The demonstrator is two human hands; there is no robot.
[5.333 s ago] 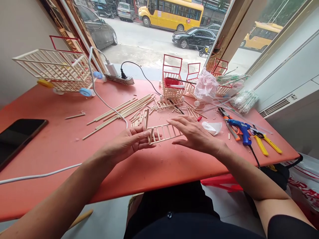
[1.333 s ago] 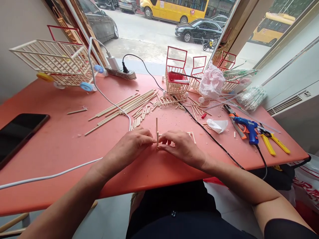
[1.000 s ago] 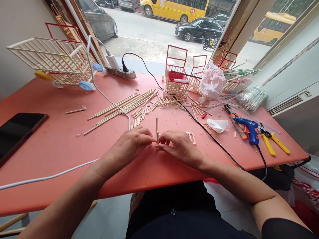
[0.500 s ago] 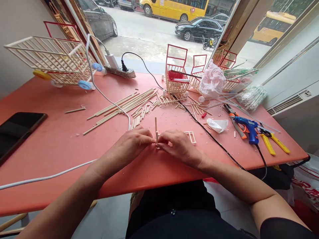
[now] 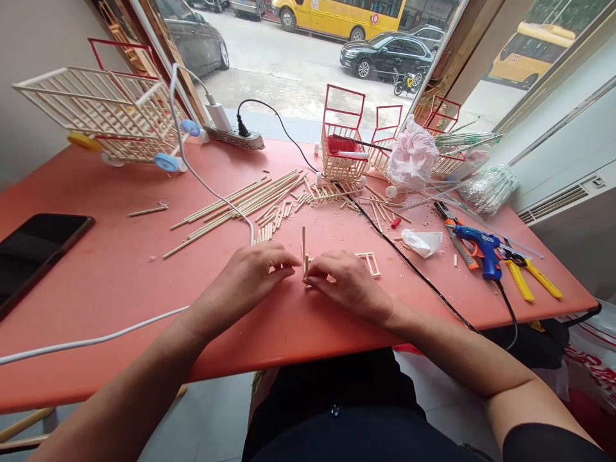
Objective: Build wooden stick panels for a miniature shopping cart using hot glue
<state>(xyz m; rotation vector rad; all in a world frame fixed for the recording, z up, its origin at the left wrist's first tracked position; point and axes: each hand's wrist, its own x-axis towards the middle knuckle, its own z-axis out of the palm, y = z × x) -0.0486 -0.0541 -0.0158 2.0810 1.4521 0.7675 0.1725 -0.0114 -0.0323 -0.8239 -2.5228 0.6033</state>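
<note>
My right hand (image 5: pixel 350 282) pinches a short wooden stick (image 5: pixel 307 264) that stands upright low over the table. Just behind it rises a taller upright wooden stick (image 5: pixel 303 240); its lower end is partly hidden by the fingers. To the left of both sticks, my left hand (image 5: pixel 254 273) has its thumb and fingers apart, touching neither stick. A small ladder-like stick frame (image 5: pixel 370 264) lies flat beyond my right hand, its left part covered by that hand.
Long sticks (image 5: pixel 240 208) and cut pieces lie behind my hands. Stick-built carts (image 5: pixel 344 151) line the back; a larger one (image 5: pixel 110 115) stands left. A glue gun (image 5: pixel 481 247), yellow-handled pliers (image 5: pixel 532 279) and a black cable (image 5: pixel 409 256) are at right, a phone (image 5: pixel 41 256) at left.
My left hand has drawn back a little to the left and its fingers have parted from the short stick. My right hand still pinches it.
</note>
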